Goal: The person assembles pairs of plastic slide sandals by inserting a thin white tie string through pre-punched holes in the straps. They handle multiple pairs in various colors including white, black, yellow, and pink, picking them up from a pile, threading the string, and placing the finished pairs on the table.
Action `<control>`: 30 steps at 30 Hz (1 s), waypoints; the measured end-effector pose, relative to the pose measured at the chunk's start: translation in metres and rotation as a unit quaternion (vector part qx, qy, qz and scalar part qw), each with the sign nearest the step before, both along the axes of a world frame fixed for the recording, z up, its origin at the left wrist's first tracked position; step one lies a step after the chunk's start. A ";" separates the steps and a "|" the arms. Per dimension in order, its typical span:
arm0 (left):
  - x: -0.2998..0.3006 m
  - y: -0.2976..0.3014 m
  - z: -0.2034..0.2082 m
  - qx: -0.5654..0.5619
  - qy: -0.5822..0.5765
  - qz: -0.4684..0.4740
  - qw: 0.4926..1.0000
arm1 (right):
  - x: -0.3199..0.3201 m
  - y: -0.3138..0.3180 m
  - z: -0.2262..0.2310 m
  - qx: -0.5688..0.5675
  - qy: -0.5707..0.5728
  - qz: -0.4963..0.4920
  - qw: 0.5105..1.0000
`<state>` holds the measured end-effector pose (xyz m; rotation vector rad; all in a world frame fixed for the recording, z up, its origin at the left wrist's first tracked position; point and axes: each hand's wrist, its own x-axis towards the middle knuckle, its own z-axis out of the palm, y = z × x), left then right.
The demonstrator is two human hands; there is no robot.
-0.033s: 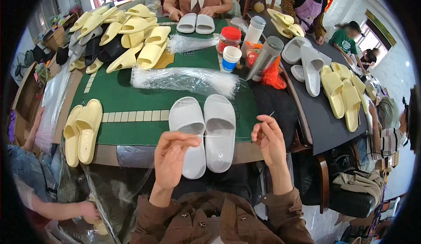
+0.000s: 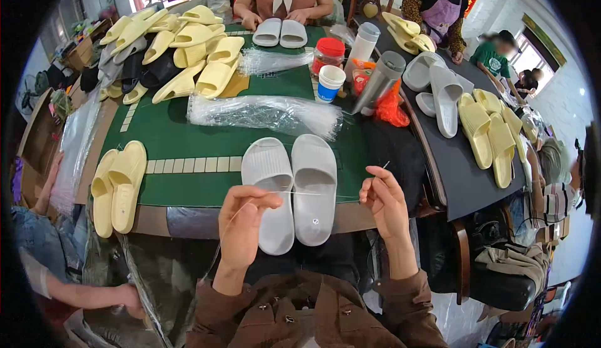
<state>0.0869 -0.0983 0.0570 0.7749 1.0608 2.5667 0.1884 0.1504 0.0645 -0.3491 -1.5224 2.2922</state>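
Green matting (image 2: 188,188) frames barely any change as I watch: left hand (image 2: 244,226) pinching a thin strand (image 2: 310,193), right hand (image 2: 383,201) a sliver I cannot identify, gray slippers (image 2: 316,173) below overhanging the near edge, so this step seems unfinished.

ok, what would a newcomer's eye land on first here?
Probably the pair of gray slippers in the middle, heels past the table's near edge, with a thin clear strand running in front of them between left grip and right grip. Next, the heap of mostly pale-yellow slippers at far left, then the red-lidded jar beyond the gray slippers.
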 end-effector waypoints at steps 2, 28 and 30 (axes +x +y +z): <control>-0.003 -0.005 -0.008 -0.037 -0.020 0.053 0.998 | 0.008 -0.002 -0.005 0.012 -0.010 -0.001 1.000; 0.001 0.004 -0.053 -0.477 0.108 0.163 0.857 | -0.040 -0.053 -0.044 0.516 -0.015 0.026 0.856; -0.005 0.011 -0.045 -0.526 0.132 0.156 0.826 | -0.048 -0.048 -0.051 0.606 0.020 0.001 0.795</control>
